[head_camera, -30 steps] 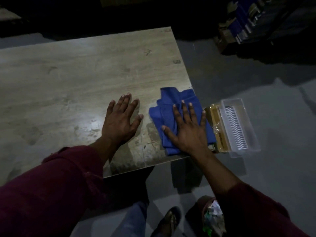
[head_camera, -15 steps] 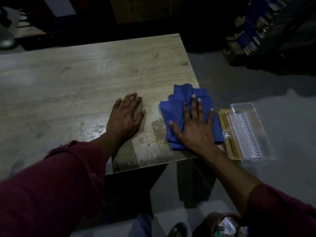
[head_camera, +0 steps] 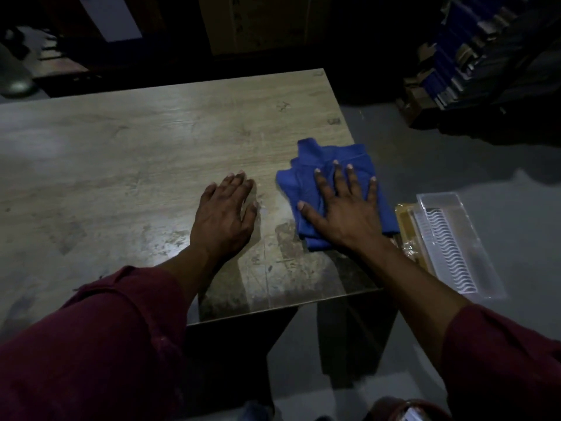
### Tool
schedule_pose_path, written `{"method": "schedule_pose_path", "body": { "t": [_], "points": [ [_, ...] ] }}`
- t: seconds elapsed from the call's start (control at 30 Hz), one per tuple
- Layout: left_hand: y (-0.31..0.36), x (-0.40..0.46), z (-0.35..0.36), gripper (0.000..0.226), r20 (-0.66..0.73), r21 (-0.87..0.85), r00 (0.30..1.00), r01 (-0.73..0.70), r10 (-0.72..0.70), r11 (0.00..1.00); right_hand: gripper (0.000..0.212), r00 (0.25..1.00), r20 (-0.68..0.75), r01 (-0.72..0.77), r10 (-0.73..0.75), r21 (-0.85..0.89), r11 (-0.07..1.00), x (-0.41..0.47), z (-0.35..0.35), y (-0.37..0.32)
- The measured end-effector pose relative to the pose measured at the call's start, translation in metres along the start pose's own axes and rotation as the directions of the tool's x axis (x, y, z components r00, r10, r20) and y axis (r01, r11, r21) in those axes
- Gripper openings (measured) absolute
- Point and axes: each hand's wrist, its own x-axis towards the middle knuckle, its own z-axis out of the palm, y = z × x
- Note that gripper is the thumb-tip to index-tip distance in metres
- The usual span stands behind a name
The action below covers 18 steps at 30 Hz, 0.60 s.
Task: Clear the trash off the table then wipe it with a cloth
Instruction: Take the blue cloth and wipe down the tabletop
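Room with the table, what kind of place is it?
Probably a storeroom or workshop: a worn table on a bare concrete floor, a cardboard box behind, and stacked goods piled at the right.

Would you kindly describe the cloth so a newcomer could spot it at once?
Start at the wooden table and go to its right edge, near the front corner. The cloth lies crumpled there under the flat right hand. It is the only bright blue thing on the tabletop; the left hand rests on bare wood beside it.

A clear plastic tray [head_camera: 458, 244] lies on the grey floor [head_camera: 455, 165], stacked boxes [head_camera: 461, 62] beyond.
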Motion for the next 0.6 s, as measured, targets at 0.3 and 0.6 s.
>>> {"method": "schedule_pose_path", "body": {
  "t": [0.3,0.6],
  "points": [
    [0.002,0.001,0.000,0.058,-0.015,-0.012,1.000,-0.008,0.008,1.000,0.084,0.894,0.055,0.448,-0.444,-0.093,0.889,-0.025,-0.008,0.050],
    [0.000,0.000,0.000,0.054,-0.022,-0.031,1.000,0.000,-0.001,1.000,0.093,0.980,-0.053,-0.189,0.193,0.073,0.979,0.026,0.002,-0.030]
  ]
}}
